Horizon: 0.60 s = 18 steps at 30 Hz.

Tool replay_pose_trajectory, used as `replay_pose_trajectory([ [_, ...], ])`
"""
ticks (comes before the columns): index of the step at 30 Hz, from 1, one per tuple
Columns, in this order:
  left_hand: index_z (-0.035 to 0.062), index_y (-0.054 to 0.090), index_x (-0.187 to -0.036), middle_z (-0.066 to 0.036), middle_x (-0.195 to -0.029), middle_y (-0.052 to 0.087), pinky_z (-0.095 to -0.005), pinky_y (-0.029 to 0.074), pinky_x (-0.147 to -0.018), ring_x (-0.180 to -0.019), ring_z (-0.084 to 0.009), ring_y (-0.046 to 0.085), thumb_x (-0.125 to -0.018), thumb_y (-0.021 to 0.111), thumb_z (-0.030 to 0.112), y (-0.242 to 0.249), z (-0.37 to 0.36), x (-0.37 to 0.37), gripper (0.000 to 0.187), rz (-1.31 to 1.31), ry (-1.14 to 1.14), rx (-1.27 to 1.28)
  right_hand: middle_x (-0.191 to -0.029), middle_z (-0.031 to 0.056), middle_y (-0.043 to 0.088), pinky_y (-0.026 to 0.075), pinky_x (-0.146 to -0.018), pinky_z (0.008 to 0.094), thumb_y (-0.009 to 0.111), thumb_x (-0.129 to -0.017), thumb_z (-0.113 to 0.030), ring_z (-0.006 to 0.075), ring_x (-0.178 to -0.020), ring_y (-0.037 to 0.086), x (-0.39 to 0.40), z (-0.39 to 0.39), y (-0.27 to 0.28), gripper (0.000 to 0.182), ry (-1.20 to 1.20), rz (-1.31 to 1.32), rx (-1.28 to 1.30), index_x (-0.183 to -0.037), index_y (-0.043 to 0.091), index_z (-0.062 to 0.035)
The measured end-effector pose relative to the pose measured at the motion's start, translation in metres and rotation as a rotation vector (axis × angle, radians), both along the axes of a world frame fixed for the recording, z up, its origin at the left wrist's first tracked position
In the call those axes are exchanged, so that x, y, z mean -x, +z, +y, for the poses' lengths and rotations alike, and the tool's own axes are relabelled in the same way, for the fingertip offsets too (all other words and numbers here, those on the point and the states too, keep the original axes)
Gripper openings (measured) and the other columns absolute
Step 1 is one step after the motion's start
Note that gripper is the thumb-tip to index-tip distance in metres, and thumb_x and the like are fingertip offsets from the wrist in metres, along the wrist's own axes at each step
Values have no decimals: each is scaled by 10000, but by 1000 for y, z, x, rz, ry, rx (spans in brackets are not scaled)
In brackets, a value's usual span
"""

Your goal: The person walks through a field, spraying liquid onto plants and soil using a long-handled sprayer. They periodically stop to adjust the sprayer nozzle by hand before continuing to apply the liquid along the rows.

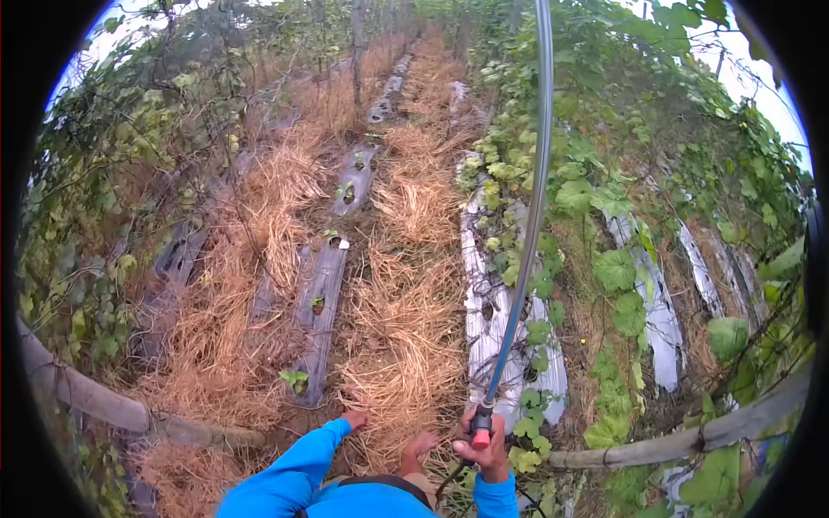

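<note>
My right hand (494,457) is wrapped round the black and red handle of a spray wand (533,194). The wand's long metal tube rises from the grip and leaves the view at the top. A dark hose (449,483) runs from below the grip towards my body. My left hand (355,420) hangs low over the straw at the end of a blue sleeve; its fingers are too small and partly hidden to read. Close by, a bare foot (420,447) shows on the straw. Left of my hands, a seedling (295,380) grows through a hole in a plastic-covered bed (321,302).
Dry straw (410,345) covers the path ahead between beds. Silvery plastic mulch (475,285) and leafy vines (596,198) line the right. Wooden poles (99,404) cross low at left and right. Tangled vines (112,173) climb on the left.
</note>
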<state>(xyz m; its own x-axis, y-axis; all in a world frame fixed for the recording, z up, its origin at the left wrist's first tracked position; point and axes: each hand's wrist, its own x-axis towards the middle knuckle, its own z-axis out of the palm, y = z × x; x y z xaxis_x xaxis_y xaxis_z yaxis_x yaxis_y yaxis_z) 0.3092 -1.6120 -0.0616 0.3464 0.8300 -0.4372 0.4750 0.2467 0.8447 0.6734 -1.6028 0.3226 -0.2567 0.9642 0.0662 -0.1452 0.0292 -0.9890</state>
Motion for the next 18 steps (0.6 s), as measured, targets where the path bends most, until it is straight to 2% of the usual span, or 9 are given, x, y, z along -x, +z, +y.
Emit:
replay_pose_trajectory([
  [2, 82, 677, -970, -77, -831, 688, -367, 526, -583, -691, -193, 647, -890, 535, 405, -21, -39, 4, 362, -20, 203, 405, -631, 25, 544, 408, -519, 296, 842, -609, -268, 171, -537, 511, -7, -31, 4, 406, -338, -318, -237, -808, 573, -39],
  [3, 82, 678, -965, -81, -805, 686, -364, 524, -579, -671, -197, 645, -890, 532, 399, -29, -62, 11, 357, 28, 51, 237, -609, 42, 546, 417, -513, 314, 839, -612, -279, 200, -515, 515, -10, -44, 0, 407, -499, -504, -386, -806, 578, -34],
  [5, 82, 679, -960, -84, -779, 684, -361, 521, -575, -650, -201, 644, -889, 529, 393, -16, -103, 20, 353, 72, -120, 70, -609, 58, 531, 423, -509, 349, 837, -614, -296, 235, -501, 505, -6, -68, 36, 413, -551, -547, -377, -812, 581, -38],
  [7, 77, 687, -939, -90, -758, 682, -368, 512, -563, -635, -207, 642, -886, 524, 365, 13, -148, 16, 336, 177, 194, 547, -602, 65, 516, 417, -502, 360, 834, -613, -305, 226, -491, 483, 2, -91, 46, 413, -597, -559, -375, -783, 557, -50],
  [10, 60, 691, -915, -100, -765, 686, -380, 505, -562, -643, -223, 646, -886, 514, 347, -35, -203, 58, 339, -45, 201, 674, -612, 58, 517, 418, -504, 348, 841, -611, -317, 200, -494, 456, 3, -127, 16, 421, -448, -553, -273, -759, 550, -51],
  [11, 60, 691, -915, -100, -765, 686, -380, 505, -562, -643, -223, 646, -886, 514, 347, -28, -211, 62, 339, -36, 183, 670, -612, 39, 504, 407, -507, 327, 848, -612, -314, 169, -513, 438, 9, -142, 15, 421, -397, -489, -270, -751, 548, -54],
  [13, 46, 692, -890, -113, -770, 687, -397, 501, -561, -642, -238, 645, -885, 505, 327, -10, -238, 68, 337, 127, -28, 273, -627, 2, 490, 393, -528, 290, 850, -632, -291, 123, -560, 427, 15, -177, -4, 403, -238, -426, -174, -761, 549, -55],
  [16, 32, 685, -880, -121, -773, 684, -394, 504, -559, -620, -251, 634, -884, 498, 318, -23, -260, 76, 342, 145, -109, 17, -676, -38, 505, 389, -568, 249, 847, -669, -242, 76, -618, 430, 25, -231, 1, 361, -149, -290, -20, -840, 603, -39],
  [18, 29, 682, -879, -124, -771, 678, -388, 505, -556, -615, -250, 629, -880, 501, 306, -32, -267, 72, 332, 101, -110, 41, -682, -35, 524, 394, -570, 244, 847, -669, -247, 71, -618, 442, 20, -254, 11, 363, -155, -307, 22, -861, 624, -35],
])
